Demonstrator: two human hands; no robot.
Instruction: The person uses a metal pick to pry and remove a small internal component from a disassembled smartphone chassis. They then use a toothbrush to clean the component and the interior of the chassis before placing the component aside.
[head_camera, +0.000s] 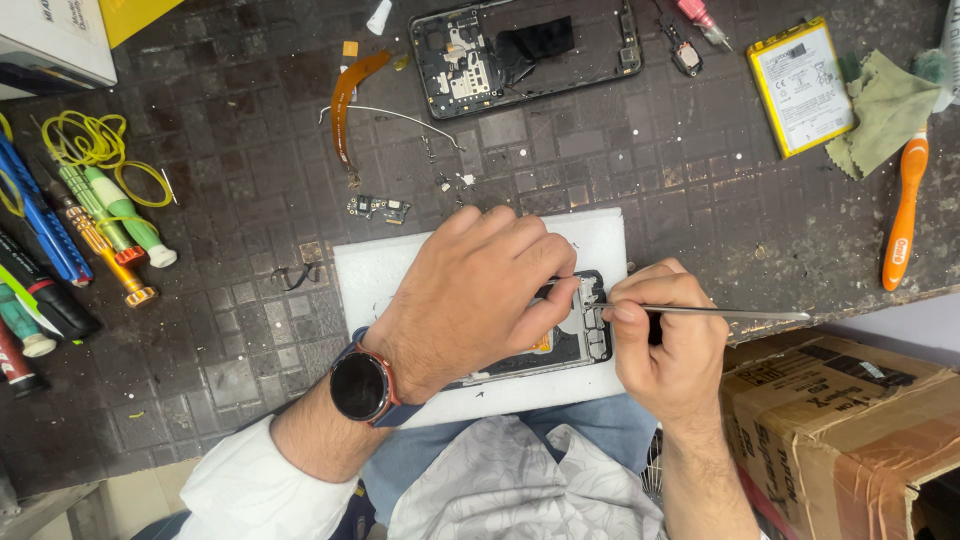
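My left hand (480, 290), with a dark round watch (360, 387) on the wrist, lies over an opened phone body (580, 340) and pins it to a white pad (600, 240) at the bench's near edge. My right hand (665, 340) grips thin metal tweezers (720, 314), their tip at the phone's upper right corner. Most of the phone is hidden under my left hand.
Another opened phone frame (525, 50) lies at the far middle, with a battery (800, 85), green cloth (885, 110) and orange toothbrush (903, 215) to the right. Screwdrivers (110, 215) and yellow wire (95, 140) sit left. Small parts (378, 207) are scattered. A cardboard box (850, 430) stands lower right.
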